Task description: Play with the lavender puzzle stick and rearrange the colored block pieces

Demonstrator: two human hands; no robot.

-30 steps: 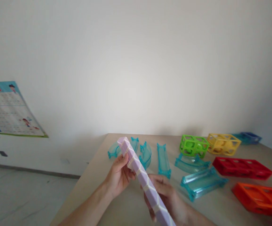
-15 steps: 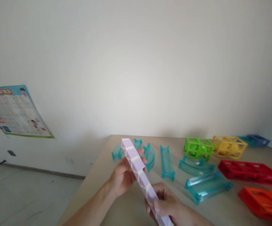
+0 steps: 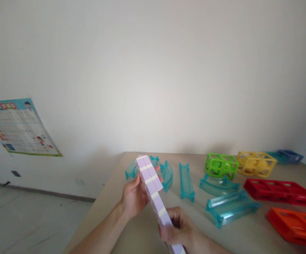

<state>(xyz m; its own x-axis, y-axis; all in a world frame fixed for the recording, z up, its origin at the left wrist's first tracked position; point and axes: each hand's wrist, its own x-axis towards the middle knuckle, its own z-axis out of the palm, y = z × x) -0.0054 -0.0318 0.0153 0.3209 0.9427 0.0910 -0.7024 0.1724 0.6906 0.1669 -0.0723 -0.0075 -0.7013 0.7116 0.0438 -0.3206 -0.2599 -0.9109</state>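
A long lilac piece [image 3: 157, 203] with pale cream bands across it is held up above the table, slanting from lower right to upper left. Its upper part is wider, with a lengthwise seam; what it is I cannot make out. My right hand [image 3: 178, 227] is closed around the narrow lower part, thumb on top. My left hand [image 3: 134, 197] holds the wider upper part, thumb at its left edge and fingers passing behind it. Behind my left hand, curved clear-teal track pieces [image 3: 166, 176] lie on the table, partly covered.
Rightward on the table [image 3: 131, 236] lie a straight teal track [image 3: 186, 181], a curved one [image 3: 217, 187], and a wide one [image 3: 233, 208]. Green [image 3: 221, 165], yellow [image 3: 256, 164], red [image 3: 278, 191], orange [image 3: 295, 225] and blue [image 3: 290, 156] frames stand beyond. A wall rises behind; a poster [image 3: 23, 127] hangs left.
The lilac piece has been turned about its length, so its seamed, banded face shows more. My right hand has shifted slightly left, and my left thumb has come up along the piece's edge.
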